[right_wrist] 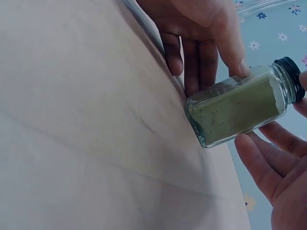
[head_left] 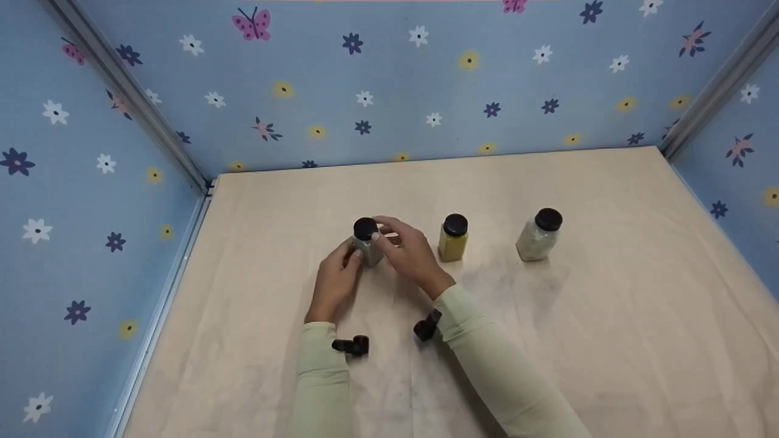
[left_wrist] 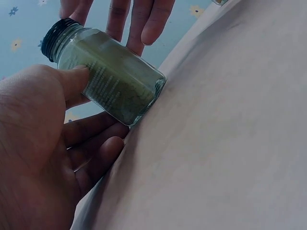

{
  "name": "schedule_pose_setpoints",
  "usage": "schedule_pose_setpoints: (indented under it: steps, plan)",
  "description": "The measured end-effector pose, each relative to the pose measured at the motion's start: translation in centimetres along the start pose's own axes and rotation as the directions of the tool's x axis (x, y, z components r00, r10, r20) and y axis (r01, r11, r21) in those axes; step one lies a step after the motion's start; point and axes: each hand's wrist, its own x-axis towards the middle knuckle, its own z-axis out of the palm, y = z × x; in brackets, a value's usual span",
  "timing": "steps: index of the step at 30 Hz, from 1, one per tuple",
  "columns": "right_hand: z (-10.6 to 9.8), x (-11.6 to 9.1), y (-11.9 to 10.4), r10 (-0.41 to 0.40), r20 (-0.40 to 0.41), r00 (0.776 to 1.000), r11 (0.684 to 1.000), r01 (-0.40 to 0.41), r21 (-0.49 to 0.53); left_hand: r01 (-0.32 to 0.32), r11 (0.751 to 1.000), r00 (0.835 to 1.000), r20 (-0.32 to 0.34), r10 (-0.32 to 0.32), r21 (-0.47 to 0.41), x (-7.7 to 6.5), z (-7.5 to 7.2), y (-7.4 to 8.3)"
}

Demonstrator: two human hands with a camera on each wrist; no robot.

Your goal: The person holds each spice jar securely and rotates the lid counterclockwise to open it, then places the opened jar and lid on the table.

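A square glass jar of greenish powder point(left_wrist: 112, 76) stands upright on the cloth-covered table, a black lid point(head_left: 366, 229) on top. My left hand point(head_left: 336, 277) holds the jar's body low down, its thumb across the printed side in the left wrist view. From the other side my right hand point(head_left: 415, 252) pinches the black lid between thumb and finger. Its other fingers hang beside the glass in the right wrist view, where the powder jar point(right_wrist: 240, 109) shows below the lid. The pads on the jar's far side are partly hidden.
To the right stands a jar of yellow powder point(head_left: 452, 246) with a black lid. Farther right is a jar with pale contents point(head_left: 537, 240), also black-lidded. Flower-patterned blue panels point(head_left: 420, 79) wall the back and sides of the table point(head_left: 608, 316).
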Motion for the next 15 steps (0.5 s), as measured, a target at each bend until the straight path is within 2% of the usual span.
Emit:
schedule_pose_setpoints:
  steps: [9, 15]
  plan:
    - [0.01, 0.39, -0.27, 0.015, 0.021, 1.000, 1.000, -0.014, -0.027, 0.038, 0.999, 0.999, 0.005, -0.038, 0.007, -0.02, 0.08, 0.21]
    - [-0.11, 0.43, -0.41, 0.031, 0.049, 0.998, 0.999, -0.030, -0.026, 0.011, 1.000, 1.000, -0.005, -0.011, -0.009, -0.06, -0.03, 0.05]
